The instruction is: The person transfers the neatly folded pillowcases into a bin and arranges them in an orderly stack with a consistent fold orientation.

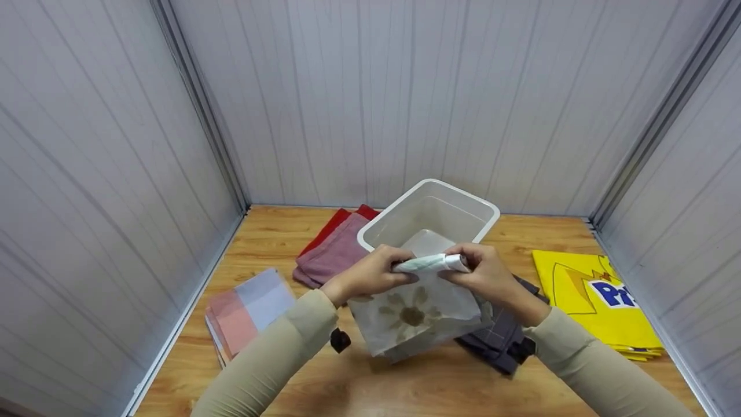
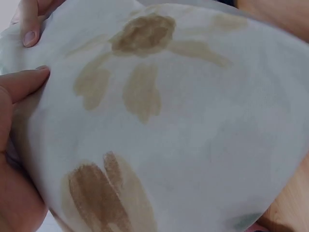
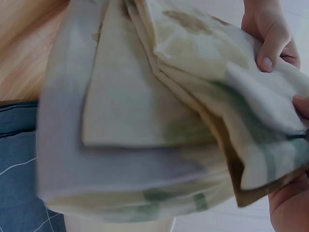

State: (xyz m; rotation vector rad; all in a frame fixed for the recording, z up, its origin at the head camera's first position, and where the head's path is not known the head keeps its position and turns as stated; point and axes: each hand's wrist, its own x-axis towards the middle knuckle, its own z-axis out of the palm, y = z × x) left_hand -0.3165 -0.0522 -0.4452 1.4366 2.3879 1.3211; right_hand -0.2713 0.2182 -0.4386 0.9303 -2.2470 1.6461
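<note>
So the left hand [image 1: 376, 271] and right hand [image 1: 492, 277] both have their fingers closed, pinching the top edge of a folded flower-print cloth [image 1: 412, 333]. It's hanging over the wooden tabletop [image 1: 405, 391], nearside of the white bin [image 1: 454, 204].

A yellow cloth [image 1: 599, 321] lies near the right wall [image 1: 689, 214].

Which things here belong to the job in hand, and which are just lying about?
Seemingly in use:
- left hand
- right hand
- flower-print cloth, held by both

Seemingly just lying about:
- white plastic bin (role unclear)
- red cloth
- mauve cloth
- pink-and-lavender cloth
- dark line-patterned cloth
- yellow printed cloth
</note>
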